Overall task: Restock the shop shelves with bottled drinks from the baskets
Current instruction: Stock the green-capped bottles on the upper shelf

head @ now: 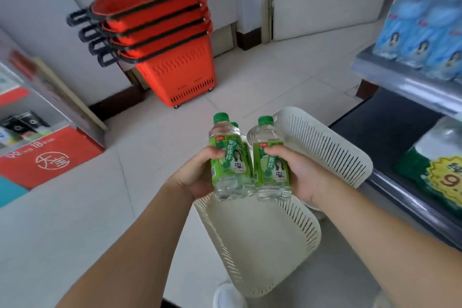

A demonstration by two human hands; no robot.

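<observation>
The left bottle (228, 157) of lime soda sits in my left hand (200, 175), which is curled tightly round its green label from the left side. A 2nd green cap (235, 124) peeks out just behind that bottle's neck, so another bottle is tucked there, but I cannot tell how I have hold of it. My right hand (297, 172) wraps the right bottle (271, 157) the same way from the other side, with fingertips pressed onto the label. The 2 front bottles are nearly upright, side by side and touching at the labels, with green caps on top and clear liquid inside. I hold them up in front of me, above the cream basket (262, 245).

That basket lies on the tiled floor (250, 77) between my forearms, its slotted walls showing. A 2nd cream basket (325, 147) is tipped up just beyond my right hand, beside the shelf (400, 80). On that shelf, to my right, blue-labelled bottles (425, 32) stand packed together, blurred. On the level below lies a green pack (420, 170) with a yellow price tag.

Across the floor a stack of 4 red shopping baskets (175, 75) stands against the wall. To my left a red box (50, 157) sits low down. A white shoe (227, 295) shows at the bottom edge.
</observation>
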